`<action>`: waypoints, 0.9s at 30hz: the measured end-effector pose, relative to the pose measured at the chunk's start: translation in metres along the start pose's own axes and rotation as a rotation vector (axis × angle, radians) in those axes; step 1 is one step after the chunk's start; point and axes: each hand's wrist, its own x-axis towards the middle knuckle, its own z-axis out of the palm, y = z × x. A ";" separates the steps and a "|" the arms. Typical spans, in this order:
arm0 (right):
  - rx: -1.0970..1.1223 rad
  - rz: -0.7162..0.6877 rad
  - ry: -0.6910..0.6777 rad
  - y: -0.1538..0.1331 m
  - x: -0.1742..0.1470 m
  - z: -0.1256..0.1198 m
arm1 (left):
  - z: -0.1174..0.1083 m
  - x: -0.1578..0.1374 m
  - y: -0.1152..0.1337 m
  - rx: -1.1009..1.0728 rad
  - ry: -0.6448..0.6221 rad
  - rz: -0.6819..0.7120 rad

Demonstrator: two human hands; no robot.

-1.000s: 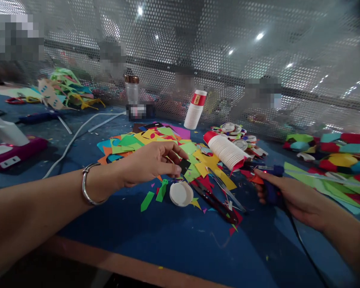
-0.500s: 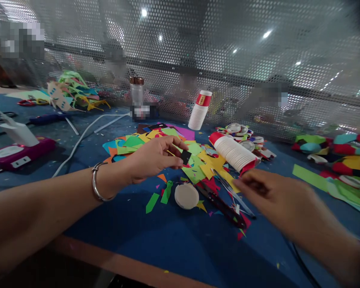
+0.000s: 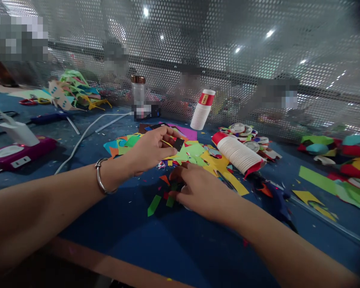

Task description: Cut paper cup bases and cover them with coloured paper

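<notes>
My left hand (image 3: 156, 150) pinches a small piece of black paper (image 3: 179, 144) between thumb and fingers, above the colourful paper scraps. Below and to the right, my right hand (image 3: 199, 188) reaches low over the table, its thumb and fingers apart around a green paper piece (image 3: 170, 201). Whether the fingertips touch that piece I cannot tell. A pale round disc lies mostly hidden under this hand. Beside it on the left is a green paper strip with a pointed end (image 3: 154, 205). Behind both hands spread light green paper scraps (image 3: 193, 152) and yellow paper (image 3: 238, 184).
A stack of paper cups (image 3: 237, 154) lies on its side; another cup stack (image 3: 201, 112) stands tilted behind. On the right are a blue glue gun (image 3: 276, 202) and a clear stick (image 3: 327, 218). A purple power strip (image 3: 22, 152), white cable (image 3: 84, 136) and lidded jar (image 3: 138, 91) are leftward.
My right hand has moved left from beside the lying cup stack to the green piece and pale disc, uncovering the glue gun. My left hand has shifted slightly left, still holding the black paper.
</notes>
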 end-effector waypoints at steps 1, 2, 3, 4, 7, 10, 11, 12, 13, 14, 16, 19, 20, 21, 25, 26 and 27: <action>0.009 0.002 -0.001 0.000 -0.001 0.000 | 0.000 0.000 0.001 0.009 -0.001 -0.002; 0.015 0.003 -0.002 0.001 -0.002 0.000 | 0.001 0.000 0.002 0.014 -0.001 -0.008; 0.019 0.004 -0.001 0.001 -0.002 0.000 | 0.001 -0.001 0.003 0.015 0.001 -0.017; 0.019 0.003 -0.002 0.001 -0.002 0.000 | 0.002 -0.001 0.004 0.015 0.005 -0.028; 0.011 -0.002 -0.009 0.001 -0.003 0.000 | 0.003 -0.001 0.004 0.015 0.012 -0.043; 0.005 0.001 -0.010 0.000 -0.005 -0.002 | 0.003 0.000 0.001 0.007 0.008 -0.043; 0.004 0.006 -0.012 0.000 -0.006 -0.002 | 0.003 0.000 -0.001 0.005 0.008 -0.046; 0.006 0.010 -0.014 -0.001 -0.007 -0.002 | 0.003 0.001 -0.002 0.007 0.009 -0.050; 0.008 0.013 -0.015 -0.001 -0.008 -0.003 | 0.003 0.001 -0.003 0.011 0.009 -0.053; 0.011 0.015 -0.016 -0.001 -0.008 -0.003 | 0.003 0.001 -0.004 0.017 0.006 -0.054; 0.018 0.012 -0.015 -0.001 -0.008 -0.003 | 0.003 0.000 -0.004 0.021 -0.005 -0.056; 0.037 0.008 -0.013 0.000 -0.007 -0.002 | 0.004 -0.001 -0.004 -0.001 -0.029 -0.070; 0.050 0.010 -0.010 0.000 -0.007 -0.002 | 0.004 -0.001 -0.004 -0.015 -0.039 -0.075; 0.064 0.014 -0.005 0.001 -0.006 -0.002 | 0.004 -0.002 -0.003 -0.027 -0.049 -0.076; 0.122 -0.008 0.003 0.000 -0.005 -0.002 | 0.005 -0.003 -0.003 -0.032 -0.082 -0.071; 0.138 -0.024 -0.001 -0.001 -0.005 -0.003 | 0.005 -0.003 -0.004 -0.023 -0.084 -0.073; 0.171 -0.039 -0.006 -0.002 -0.005 -0.004 | 0.005 -0.004 -0.004 -0.017 -0.082 -0.077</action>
